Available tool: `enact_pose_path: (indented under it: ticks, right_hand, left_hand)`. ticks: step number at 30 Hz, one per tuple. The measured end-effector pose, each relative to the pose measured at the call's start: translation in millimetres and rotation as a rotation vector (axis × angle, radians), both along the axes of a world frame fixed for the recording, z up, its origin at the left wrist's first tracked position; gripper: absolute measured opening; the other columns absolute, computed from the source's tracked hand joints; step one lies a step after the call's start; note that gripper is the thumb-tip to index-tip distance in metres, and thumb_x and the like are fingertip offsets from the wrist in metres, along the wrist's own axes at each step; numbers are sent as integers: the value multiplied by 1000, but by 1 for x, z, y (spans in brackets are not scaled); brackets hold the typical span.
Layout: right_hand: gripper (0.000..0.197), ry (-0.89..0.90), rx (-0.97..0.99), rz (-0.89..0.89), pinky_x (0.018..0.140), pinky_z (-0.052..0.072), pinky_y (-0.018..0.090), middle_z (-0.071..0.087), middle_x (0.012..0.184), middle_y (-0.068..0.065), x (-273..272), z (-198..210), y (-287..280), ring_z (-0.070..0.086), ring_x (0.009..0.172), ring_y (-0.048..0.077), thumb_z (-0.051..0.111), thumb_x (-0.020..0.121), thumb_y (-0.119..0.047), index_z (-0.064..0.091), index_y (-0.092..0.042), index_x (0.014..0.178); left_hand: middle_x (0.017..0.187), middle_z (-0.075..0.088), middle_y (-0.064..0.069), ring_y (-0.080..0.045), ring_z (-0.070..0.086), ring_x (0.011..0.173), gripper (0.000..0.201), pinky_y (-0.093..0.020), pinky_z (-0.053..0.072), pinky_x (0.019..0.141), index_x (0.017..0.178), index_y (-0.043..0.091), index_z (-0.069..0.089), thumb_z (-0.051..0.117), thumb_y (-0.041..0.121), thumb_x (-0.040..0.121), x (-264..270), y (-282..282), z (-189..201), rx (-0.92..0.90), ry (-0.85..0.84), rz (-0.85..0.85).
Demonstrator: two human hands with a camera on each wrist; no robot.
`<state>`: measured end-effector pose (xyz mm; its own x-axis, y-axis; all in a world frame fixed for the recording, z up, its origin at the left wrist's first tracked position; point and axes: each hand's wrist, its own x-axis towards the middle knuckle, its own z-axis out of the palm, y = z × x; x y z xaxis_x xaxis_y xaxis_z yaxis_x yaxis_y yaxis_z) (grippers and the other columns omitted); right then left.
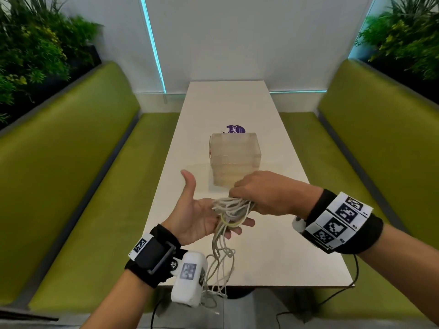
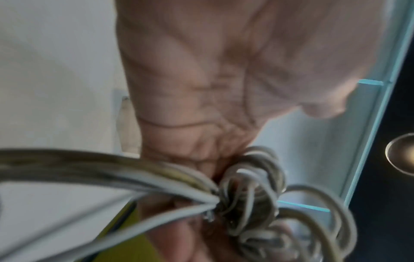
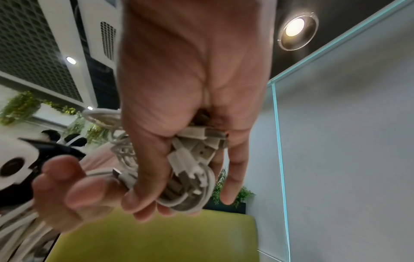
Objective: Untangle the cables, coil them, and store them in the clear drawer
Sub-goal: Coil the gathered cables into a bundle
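A bundle of white cables [image 1: 231, 210] hangs between my two hands above the near end of the white table [image 1: 273, 257]. My right hand [image 1: 259, 193] grips the top of the bundle from above, fingers curled round the cables and plugs [image 3: 192, 159]. My left hand [image 1: 202, 217] lies palm up under the bundle, thumb raised and fingers straight, with the cables [image 2: 235, 195] draped across the fingers. Loose loops [image 1: 221, 264] dangle down past the table's near edge. The clear drawer unit [image 1: 234, 160] stands closed in the middle of the table, just beyond my hands.
A purple round sticker [image 1: 235, 129] lies on the table behind the drawer unit. Green benches [image 1: 83, 174] run along both sides of the table. Plants [image 1: 35, 48] line the outer walls. Black wires [image 1: 332, 302] trail on the floor near the front edge.
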<state>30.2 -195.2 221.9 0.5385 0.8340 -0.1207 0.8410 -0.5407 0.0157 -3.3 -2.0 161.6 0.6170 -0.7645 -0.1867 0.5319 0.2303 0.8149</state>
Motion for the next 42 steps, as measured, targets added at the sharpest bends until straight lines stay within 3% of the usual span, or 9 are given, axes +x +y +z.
enact_pose_path:
  ticks: [4, 7, 9, 13, 18, 25, 33, 36, 42]
  right_hand:
    - [20, -88, -151, 23, 81, 42, 36, 64, 100, 1, -3, -2, 9, 59, 94, 25, 51, 84, -9, 59, -17, 101]
    - [19, -46, -205, -12, 82, 43, 36, 64, 101, 2, -3, -1, 11, 59, 95, 26, 53, 85, -12, 58, -16, 103]
    - [19, 11, -206, -48, 75, 44, 35, 64, 99, 4, -2, -2, 11, 60, 92, 26, 57, 86, -18, 57, -15, 104]
    - [36, 384, -115, -212, 59, 39, 28, 63, 81, 0, 0, 2, 7, 55, 72, 18, 76, 73, -39, 56, -19, 94]
    - [40, 696, -94, -294, 50, 41, 22, 70, 83, 19, 5, -4, 6, 55, 57, 17, 83, 67, -36, 61, -12, 91]
    - [15, 844, 5, -289, 52, 49, 24, 65, 66, 6, 4, -9, 4, 59, 52, 18, 69, 80, -15, 66, -2, 85]
    - [8, 630, 128, -357, 44, 46, 23, 62, 63, 0, 11, 5, -9, 55, 45, 12, 64, 86, -17, 59, -15, 80]
    - [12, 565, 254, -403, 44, 47, 23, 62, 64, -1, 17, 18, -17, 55, 47, 11, 65, 86, -16, 57, -18, 77]
    - [12, 450, 447, -477, 45, 46, 21, 60, 57, -4, 24, 30, -18, 53, 44, 6, 66, 84, -14, 60, -9, 75]
  left_hand:
    - [112, 65, -29, -37, 67, 97, 113, -37, 56, 76, 115, -2, 64, 45, 91, 53, 2, -9, 2, 208, -73, 19]
    - [95, 72, -19, -31, 70, 85, 57, -35, 57, 71, 103, 2, 67, 77, 46, 70, -3, -20, 6, 429, -223, 106]
    - [78, 70, -14, -25, 68, 67, 25, -30, 55, 59, 92, 0, 68, 71, 18, 75, -6, -24, 7, 505, -262, 171]
    - [62, 61, -11, -17, 56, 46, 11, -22, 44, 42, 85, -1, 66, 65, 8, 80, -10, -23, 10, 582, -320, 177]
    - [58, 57, -10, -15, 51, 41, 8, -21, 40, 39, 84, -2, 66, 63, 5, 83, -10, -24, 13, 639, -364, 92]
    - [57, 55, -9, -15, 47, 41, 13, -21, 34, 39, 84, -2, 67, 63, 10, 83, -12, -23, 7, 632, -394, 86]
    - [64, 60, -1, -19, 63, 62, 42, -21, 48, 61, 108, 10, 63, 57, 46, 88, -1, -9, 2, 526, -415, 225]
    - [54, 41, 1, -25, 66, 70, 41, -39, 52, 85, 97, 11, 63, 50, 49, 90, -2, -3, -11, 386, -379, 294]
    - [59, 40, 4, -15, 49, 58, 32, -23, 38, 60, 91, 9, 54, 42, 39, 94, -6, -8, -22, 312, -402, 462]
